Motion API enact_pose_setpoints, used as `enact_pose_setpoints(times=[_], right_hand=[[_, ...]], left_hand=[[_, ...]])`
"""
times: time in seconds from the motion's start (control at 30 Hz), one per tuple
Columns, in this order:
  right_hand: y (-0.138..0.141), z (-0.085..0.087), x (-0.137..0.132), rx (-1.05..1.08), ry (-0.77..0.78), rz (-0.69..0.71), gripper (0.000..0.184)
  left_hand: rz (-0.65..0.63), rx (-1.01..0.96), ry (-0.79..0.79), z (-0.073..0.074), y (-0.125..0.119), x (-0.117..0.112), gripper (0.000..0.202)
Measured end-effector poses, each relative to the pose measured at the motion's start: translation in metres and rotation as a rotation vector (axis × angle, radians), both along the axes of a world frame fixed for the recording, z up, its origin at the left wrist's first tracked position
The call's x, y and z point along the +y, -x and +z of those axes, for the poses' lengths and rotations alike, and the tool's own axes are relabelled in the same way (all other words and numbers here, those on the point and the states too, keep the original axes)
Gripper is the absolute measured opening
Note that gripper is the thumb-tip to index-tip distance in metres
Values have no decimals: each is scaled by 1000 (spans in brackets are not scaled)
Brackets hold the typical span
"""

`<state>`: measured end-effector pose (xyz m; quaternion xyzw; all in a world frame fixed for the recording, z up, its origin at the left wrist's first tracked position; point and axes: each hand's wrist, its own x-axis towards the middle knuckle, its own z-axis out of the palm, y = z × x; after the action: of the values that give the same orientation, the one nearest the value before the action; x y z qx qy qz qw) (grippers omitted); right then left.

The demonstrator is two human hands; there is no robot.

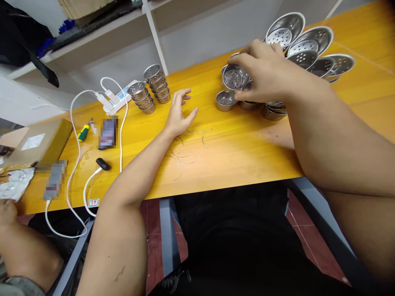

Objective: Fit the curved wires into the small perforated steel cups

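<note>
My right hand (265,72) is closed round a small perforated steel cup (233,77), holding it tilted above a cluster of similar small cups (225,100) on the yellow table (247,144). My left hand (179,112) rests on the table with fingers spread, holding nothing. Just below it lie several thin curved wire rings (185,152), scattered flat on the wood.
Perforated steel bowls (304,41) stand stacked at the far right. Two stacks of small cups (149,90) stand at the back left by a white power strip (115,100) with cables. A screwdriver (83,131), cardboard box (37,142) and another person's hand (8,211) are at left.
</note>
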<state>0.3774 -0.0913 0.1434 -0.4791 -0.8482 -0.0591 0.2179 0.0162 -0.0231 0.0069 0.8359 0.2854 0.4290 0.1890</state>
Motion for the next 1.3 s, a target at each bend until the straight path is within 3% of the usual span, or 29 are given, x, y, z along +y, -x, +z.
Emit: enact_pose_setpoints(times=[0.17,0.3,0.43,0.6,0.8,0.93,1.1,1.17,1.23,1.3], right_hand=[[4,-17,14,-85,64,54,94],[12,-24,20,-162,169,-3,95],[13,-30,25,-166,154,2,79],[17,-20,16,-183,182,-59,61],[32,-2,-5,-279,286,-142,58],[34,4,-15,-293,237,-92,70],[40,13,-28,-153,102,-29,74],[43,14,-29,-81,98,0,73],[45,11,-28,-10,127,43,69],[45,5,-24,46,159,83,64]], left_hand=[[-14,16,-30,5,-1,-5,83],[-23,19,-29,4,-1,-3,84],[-41,-2,-31,2,-1,0,85],[-31,11,-34,1,1,1,83],[-15,60,-40,0,3,0,84],[145,1,-85,12,14,7,85],[465,-134,-135,57,58,20,81],[580,-178,-96,68,82,27,78],[688,-210,-65,67,103,38,84],[773,-285,19,55,120,51,102]])
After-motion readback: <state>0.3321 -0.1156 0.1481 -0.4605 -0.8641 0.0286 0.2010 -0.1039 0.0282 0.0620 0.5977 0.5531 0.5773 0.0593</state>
